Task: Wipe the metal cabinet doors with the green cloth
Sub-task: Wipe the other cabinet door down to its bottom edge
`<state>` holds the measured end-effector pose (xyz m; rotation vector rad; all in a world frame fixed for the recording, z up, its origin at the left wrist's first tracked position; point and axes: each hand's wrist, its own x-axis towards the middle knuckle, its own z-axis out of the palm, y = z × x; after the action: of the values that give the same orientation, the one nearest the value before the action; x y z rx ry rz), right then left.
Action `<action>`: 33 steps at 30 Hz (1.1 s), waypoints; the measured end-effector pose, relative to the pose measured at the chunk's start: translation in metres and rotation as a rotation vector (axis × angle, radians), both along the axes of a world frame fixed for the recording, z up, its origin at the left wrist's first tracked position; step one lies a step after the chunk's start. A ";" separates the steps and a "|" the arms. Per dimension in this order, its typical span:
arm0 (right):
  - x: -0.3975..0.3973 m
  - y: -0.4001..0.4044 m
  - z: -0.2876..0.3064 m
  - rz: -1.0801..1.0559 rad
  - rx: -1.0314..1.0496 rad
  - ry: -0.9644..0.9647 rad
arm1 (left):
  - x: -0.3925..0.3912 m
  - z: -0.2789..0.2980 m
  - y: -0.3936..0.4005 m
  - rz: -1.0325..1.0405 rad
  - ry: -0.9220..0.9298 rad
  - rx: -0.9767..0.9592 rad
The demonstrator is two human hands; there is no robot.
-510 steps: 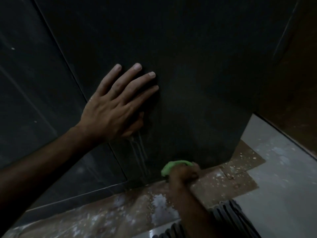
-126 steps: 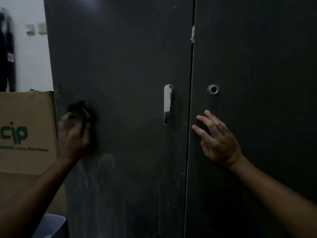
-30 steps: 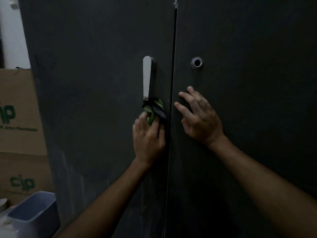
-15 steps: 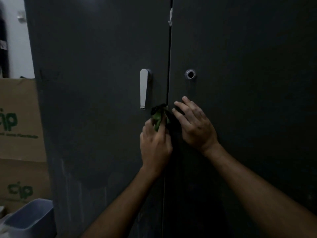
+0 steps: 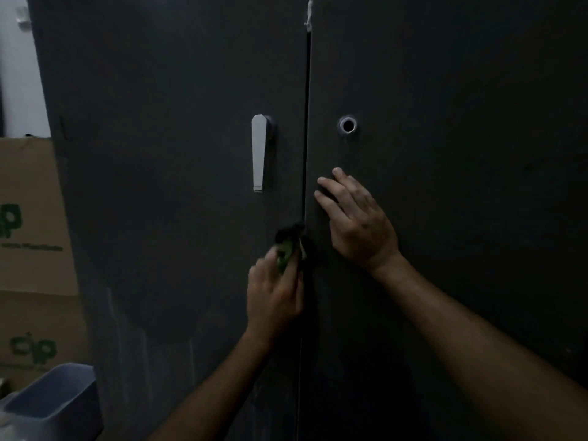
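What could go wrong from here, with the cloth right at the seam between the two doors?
The green cloth, gripped in the left hand, sits right at the door seam; a fold could catch in the gap. The handle hangs just above, so an upward stroke may snag on it. The right hand presses flat on the right door and may leave fresh smudges there.

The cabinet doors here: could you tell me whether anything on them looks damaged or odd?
Yes: the right door has only a bare round hole where the left door carries a silver handle, so its fitting seems missing.
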<state>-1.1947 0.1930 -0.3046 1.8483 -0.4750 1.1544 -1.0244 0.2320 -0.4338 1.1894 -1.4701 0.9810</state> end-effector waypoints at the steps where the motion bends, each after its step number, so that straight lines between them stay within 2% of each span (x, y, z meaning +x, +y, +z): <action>1: 0.000 0.001 0.000 -0.010 0.003 0.004 | 0.015 -0.029 0.001 0.005 -0.068 -0.006; 4: -0.001 0.002 0.000 -0.030 0.018 0.028 | 0.052 -0.077 0.007 0.042 -0.087 -0.005; 8: -0.001 0.003 -0.001 -0.031 0.021 0.018 | 0.028 -0.072 0.003 0.137 0.279 0.010; 9: 0.000 0.003 -0.002 -0.028 0.021 0.014 | 0.015 -0.074 0.002 0.110 0.271 0.010; 11: 0.000 0.002 -0.002 -0.024 0.011 0.010 | 0.004 -0.095 0.003 0.046 0.011 0.042; 13: -0.001 0.002 -0.002 -0.025 0.006 0.009 | 0.025 -0.122 0.010 -0.017 -0.250 0.085; 15: -0.001 0.002 -0.003 -0.025 0.009 0.006 | 0.057 -0.134 0.020 -0.046 -0.356 0.115; 17: -0.001 0.001 -0.003 -0.025 0.014 0.012 | 0.072 -0.134 0.026 -0.030 -0.345 0.118; 18: -0.001 0.001 -0.003 -0.027 0.017 0.018 | 0.071 -0.130 0.027 -0.010 -0.283 0.100; 22: -0.001 0.001 -0.003 -0.029 0.010 0.018 | 0.011 -0.099 0.008 0.045 0.219 0.024; 23: -0.001 0.001 -0.003 -0.030 0.012 0.018 | -0.005 -0.095 0.003 0.025 0.248 0.026; 25: -0.001 0.001 -0.004 -0.033 0.023 0.024 | -0.015 -0.107 0.004 0.000 0.092 0.055; 27: -0.002 0.002 -0.003 -0.042 0.027 0.028 | 0.008 -0.132 0.009 -0.050 -0.123 0.091; 29: -0.003 0.003 -0.003 -0.051 0.036 0.037 | 0.040 -0.150 0.019 -0.077 -0.250 0.130; 31: -0.001 0.007 -0.008 -0.036 0.042 0.034 | 0.061 -0.153 0.027 -0.047 -0.266 0.154; 33: 0.005 0.013 -0.027 0.032 0.048 0.062 | 0.056 -0.140 0.027 -0.007 -0.126 0.097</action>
<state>-1.1895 0.2056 -0.3316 1.9334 -0.4426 1.1128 -0.9685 0.2586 -0.5734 1.2090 -1.6358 1.0052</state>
